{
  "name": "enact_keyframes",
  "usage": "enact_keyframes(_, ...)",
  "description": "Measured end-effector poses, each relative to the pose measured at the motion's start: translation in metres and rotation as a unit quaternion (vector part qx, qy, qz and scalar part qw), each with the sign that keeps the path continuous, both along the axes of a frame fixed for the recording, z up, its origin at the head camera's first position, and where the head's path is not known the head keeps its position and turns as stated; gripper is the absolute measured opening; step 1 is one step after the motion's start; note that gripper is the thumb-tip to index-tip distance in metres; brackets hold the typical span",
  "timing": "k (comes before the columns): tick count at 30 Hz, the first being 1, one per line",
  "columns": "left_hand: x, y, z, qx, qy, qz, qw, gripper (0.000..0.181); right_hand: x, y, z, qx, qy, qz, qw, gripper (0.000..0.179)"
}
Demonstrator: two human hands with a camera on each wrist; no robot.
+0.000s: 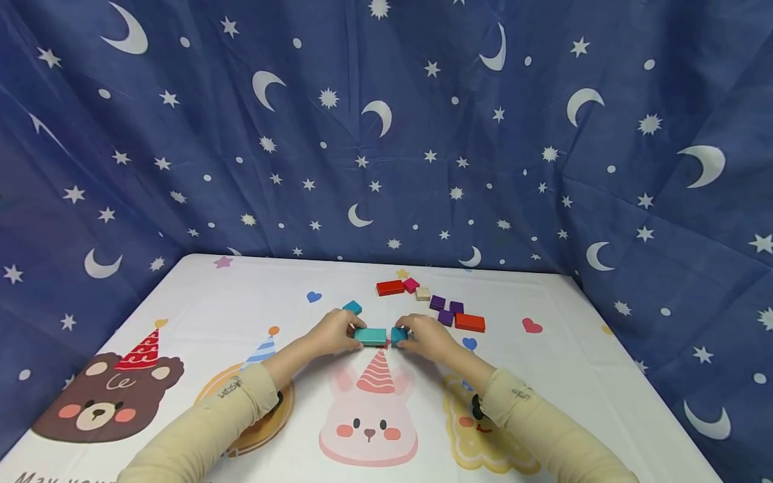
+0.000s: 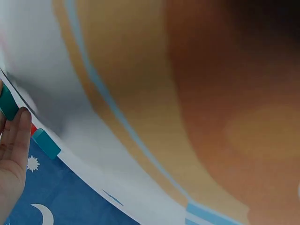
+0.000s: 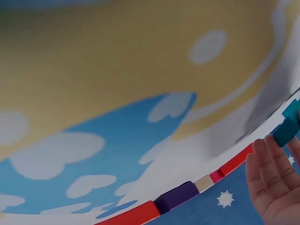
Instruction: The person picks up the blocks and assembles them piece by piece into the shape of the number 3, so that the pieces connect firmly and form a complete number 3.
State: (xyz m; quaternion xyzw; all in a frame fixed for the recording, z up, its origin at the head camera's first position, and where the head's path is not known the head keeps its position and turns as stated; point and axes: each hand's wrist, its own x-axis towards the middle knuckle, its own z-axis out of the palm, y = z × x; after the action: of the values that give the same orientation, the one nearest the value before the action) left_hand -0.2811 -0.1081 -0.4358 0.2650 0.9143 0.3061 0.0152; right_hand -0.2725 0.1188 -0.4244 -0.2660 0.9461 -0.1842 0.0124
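Near the middle of the table, my left hand pinches the left end of a long teal block between thumb and fingers. My right hand grips a smaller blue block just to the right of it. A narrow gap separates the two blocks in the head view. Behind the left fingers lies another small teal block, seen also beyond the fingertips in the left wrist view. In the right wrist view the fingertips hold the blue block, with part of the teal one behind it.
Farther back lie a red block, a pink block and a cream block. Several purple blocks and an orange-red block sit right of my right hand. A starry blue curtain hangs behind the printed white tablecloth.
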Motion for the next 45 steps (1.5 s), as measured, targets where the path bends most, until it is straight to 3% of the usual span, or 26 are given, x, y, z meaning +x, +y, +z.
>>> enact_keyframes(6,-0.003,-0.002,0.004,-0.006,0.009,-0.020,0.9997,0.032,-0.003,-0.003,-0.003,0.002,0.003,0.009,0.9999,0.029)
enact_keyframes(13,-0.008,-0.001,0.005,-0.005,-0.009,-0.046,0.9989,0.028,-0.005,-0.004,-0.003,0.014,0.005,0.021,0.9997,0.029)
enact_keyframes(14,-0.014,-0.003,-0.002,-0.002,0.001,-0.057,0.9984,0.028,-0.005,-0.004,-0.003,0.015,0.003,0.024,0.9996,0.029)
enact_keyframes(20,-0.014,0.000,-0.004,-0.020,-0.009,-0.049,0.9985,0.028,-0.005,-0.006,-0.005,0.028,0.005,0.029,0.9992,0.028)
enact_keyframes(21,-0.009,0.002,0.003,-0.029,-0.021,-0.036,0.9987,0.028,-0.006,-0.006,-0.005,0.031,0.006,0.030,0.9991,0.028)
enact_keyframes(35,-0.007,0.004,0.010,-0.061,-0.022,-0.035,0.9973,0.025,-0.006,-0.017,-0.005,0.052,0.014,0.046,0.9975,0.025)
enact_keyframes(45,-0.008,0.012,0.011,-0.097,-0.028,-0.005,0.9949,0.025,-0.011,-0.018,-0.002,0.083,0.009,0.048,0.9954,0.027)
